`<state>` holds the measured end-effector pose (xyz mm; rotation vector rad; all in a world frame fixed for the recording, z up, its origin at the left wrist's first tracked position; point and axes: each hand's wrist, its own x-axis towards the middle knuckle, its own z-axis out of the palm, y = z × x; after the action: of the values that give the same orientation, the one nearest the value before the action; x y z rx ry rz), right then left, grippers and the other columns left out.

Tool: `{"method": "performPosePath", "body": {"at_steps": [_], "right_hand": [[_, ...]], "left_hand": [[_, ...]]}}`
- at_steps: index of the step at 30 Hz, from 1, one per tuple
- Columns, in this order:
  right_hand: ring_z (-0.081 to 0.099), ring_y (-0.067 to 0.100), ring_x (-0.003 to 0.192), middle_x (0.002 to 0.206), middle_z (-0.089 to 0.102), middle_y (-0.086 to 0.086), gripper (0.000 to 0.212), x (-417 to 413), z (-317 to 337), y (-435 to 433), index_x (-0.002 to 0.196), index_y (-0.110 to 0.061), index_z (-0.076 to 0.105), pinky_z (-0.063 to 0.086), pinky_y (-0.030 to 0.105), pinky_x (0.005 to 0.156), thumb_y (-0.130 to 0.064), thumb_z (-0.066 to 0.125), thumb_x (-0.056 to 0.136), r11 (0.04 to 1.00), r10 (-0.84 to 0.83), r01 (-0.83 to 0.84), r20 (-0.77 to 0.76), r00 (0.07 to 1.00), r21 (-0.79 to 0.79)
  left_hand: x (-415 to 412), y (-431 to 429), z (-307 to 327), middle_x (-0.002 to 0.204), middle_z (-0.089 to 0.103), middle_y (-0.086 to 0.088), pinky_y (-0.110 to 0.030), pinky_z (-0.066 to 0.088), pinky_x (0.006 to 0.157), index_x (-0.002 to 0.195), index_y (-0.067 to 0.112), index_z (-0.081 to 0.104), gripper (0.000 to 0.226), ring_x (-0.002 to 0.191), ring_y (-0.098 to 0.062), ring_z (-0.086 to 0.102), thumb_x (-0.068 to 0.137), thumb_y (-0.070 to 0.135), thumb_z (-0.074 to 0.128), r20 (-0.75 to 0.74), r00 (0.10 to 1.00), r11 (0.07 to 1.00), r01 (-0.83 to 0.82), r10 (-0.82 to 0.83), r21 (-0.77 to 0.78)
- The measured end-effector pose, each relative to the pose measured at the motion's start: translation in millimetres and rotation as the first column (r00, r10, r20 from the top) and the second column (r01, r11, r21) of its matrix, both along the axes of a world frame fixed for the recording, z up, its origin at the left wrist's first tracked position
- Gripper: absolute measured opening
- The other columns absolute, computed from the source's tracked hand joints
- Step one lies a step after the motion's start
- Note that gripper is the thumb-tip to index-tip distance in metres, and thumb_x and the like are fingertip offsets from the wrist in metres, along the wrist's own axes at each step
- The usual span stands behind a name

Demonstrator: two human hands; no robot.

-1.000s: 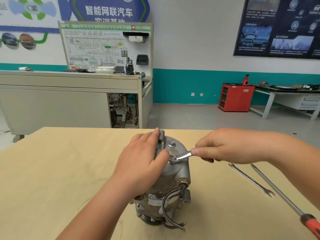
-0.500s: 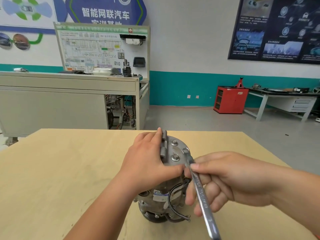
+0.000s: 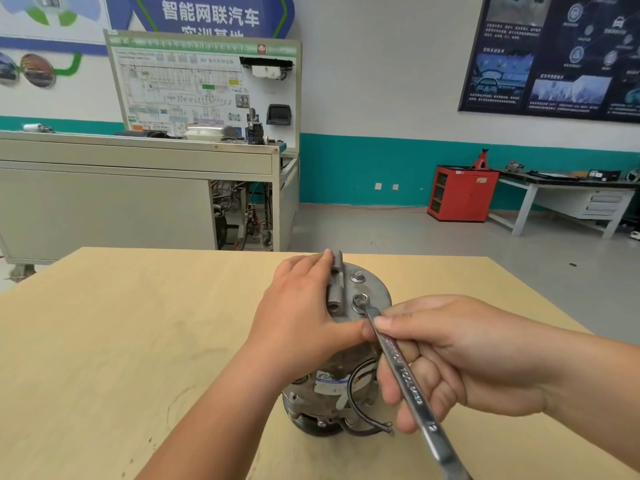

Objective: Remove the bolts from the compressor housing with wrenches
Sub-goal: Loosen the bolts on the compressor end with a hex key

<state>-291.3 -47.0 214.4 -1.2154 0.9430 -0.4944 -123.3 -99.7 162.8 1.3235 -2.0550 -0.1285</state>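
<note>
A grey metal compressor housing [image 3: 375, 289] stands upright on the wooden table [image 3: 121, 341], a black cable looping at its lower right. My left hand [image 3: 304, 313] lies over the housing's top and left side, gripping it. Two bolts show on the top face: a far bolt [image 3: 357, 276] stands free, and a near bolt [image 3: 361, 301] sits inside the ring end of a silver combination wrench [image 3: 405, 372]. My right hand [image 3: 460, 355] is closed around the wrench shaft, which runs down toward the lower right edge of the view.
A grey training bench [image 3: 138, 188] with a wiring display board [image 3: 204, 84] stands beyond the table's far edge. A red cabinet [image 3: 462, 194] and a white workbench [image 3: 568, 199] stand against the teal-striped wall at the right.
The wrench handle has swung from pointing right to pointing toward me. Half a second ago its ring was off at the housing's right edge; now it sits on the near bolt. My left hand stays put.
</note>
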Motion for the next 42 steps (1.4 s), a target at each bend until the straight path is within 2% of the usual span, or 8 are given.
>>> {"method": "performPosePath", "body": {"at_steps": [14,21,24,27,31,34,36,42], "right_hand": [[0.054,0.013,0.031,0.044,0.055,0.004,0.029,-26.1,15.2,-19.8,0.095,-0.009,0.051,0.038,0.014,0.031,-0.034,0.036,0.097,0.989,0.084,-0.127,-0.407,0.91,-0.079],[0.053,0.01,0.034,0.047,0.056,0.0,0.037,-40.4,27.3,-42.7,0.107,-0.016,0.056,0.04,0.015,0.036,-0.044,0.047,0.084,0.95,0.218,-0.304,-0.548,0.808,-0.07],[0.045,0.007,0.033,0.049,0.052,0.001,0.04,-58.1,19.3,-57.0,0.12,-0.017,0.052,0.037,0.015,0.034,-0.035,0.055,0.084,0.965,0.203,-0.247,-0.343,0.917,-0.091],[0.057,0.014,0.043,0.061,0.062,0.012,0.034,-76.7,-6.7,-64.2,0.121,-0.014,0.058,0.047,0.019,0.042,-0.019,0.059,0.088,0.984,0.178,-0.173,0.193,0.965,-0.044],[0.061,0.034,0.101,0.113,0.057,0.032,0.038,-78.9,-57.0,-61.9,0.127,0.002,0.05,0.049,0.035,0.086,0.002,0.029,0.096,0.96,0.192,-0.278,0.796,0.574,-0.031],[0.062,0.024,0.095,0.106,0.062,0.018,0.036,-66.0,-76.8,-61.4,0.127,-0.008,0.055,0.051,0.031,0.077,-0.001,0.044,0.093,0.998,0.034,-0.064,0.846,0.533,0.001],[0.059,0.012,0.069,0.078,0.061,0.004,0.031,-63.2,-76.8,-66.2,0.114,-0.018,0.066,0.046,0.021,0.053,-0.017,0.067,0.083,0.986,-0.049,0.154,0.765,0.642,-0.066],[0.029,0.004,0.034,0.042,0.038,-0.006,0.03,-29.2,-42.6,-107.2,0.1,-0.011,0.056,0.024,0.015,0.032,-0.032,0.036,0.099,0.849,-0.375,0.485,0.406,0.833,-0.212]], "left_hand": [[-1.7,2.8,-4.3,0.146,0.037,0.014,-0.019,0.02,0.105,0.151,0.025,0.024,0.11,0.126,-0.003,0.019,0.06,0.083,0.046,-0.018,0.999,0.998,-0.047,0.046,-0.045],[5.4,9.5,-2.4,0.143,0.025,0.023,-0.036,0.026,0.11,0.096,0.056,0.059,0.033,0.128,0.007,0.019,0.066,0.059,0.073,-0.178,0.968,0.983,0.181,-0.177,0.003],[5.5,9.5,-1.1,0.135,0.027,0.027,-0.038,0.026,0.111,0.089,0.054,0.059,0.026,0.126,0.006,0.023,0.066,0.059,0.07,-0.173,0.969,0.983,0.182,-0.177,0.013],[5.5,9.2,-0.8,0.132,0.029,0.027,-0.039,0.027,0.109,0.091,0.048,0.061,0.027,0.126,0.003,0.025,0.068,0.056,0.072,-0.162,0.972,0.985,0.174,-0.168,0.02],[5.6,9.5,-0.3,0.131,0.031,0.027,-0.039,0.027,0.109,0.091,0.045,0.06,0.028,0.125,0.003,0.026,0.069,0.054,0.074,-0.159,0.974,0.986,0.166,-0.16,0.023],[5.4,9.8,0.9,0.131,0.032,0.026,-0.039,0.028,0.108,0.086,0.048,0.056,0.026,0.125,0.001,0.028,0.069,0.051,0.076,-0.149,0.976,0.986,0.162,-0.156,0.026],[5.1,10.5,2.0,0.13,0.032,0.028,-0.039,0.028,0.108,0.084,0.051,0.052,0.028,0.126,0.0,0.028,0.068,0.053,0.076,-0.145,0.976,0.985,0.166,-0.159,0.036],[4.3,10.9,1.7,0.135,0.025,0.033,-0.03,0.027,0.105,0.095,0.056,0.054,0.046,0.13,0.003,0.024,0.053,0.074,0.055,-0.154,0.975,0.984,0.17,-0.161,0.048]]}}
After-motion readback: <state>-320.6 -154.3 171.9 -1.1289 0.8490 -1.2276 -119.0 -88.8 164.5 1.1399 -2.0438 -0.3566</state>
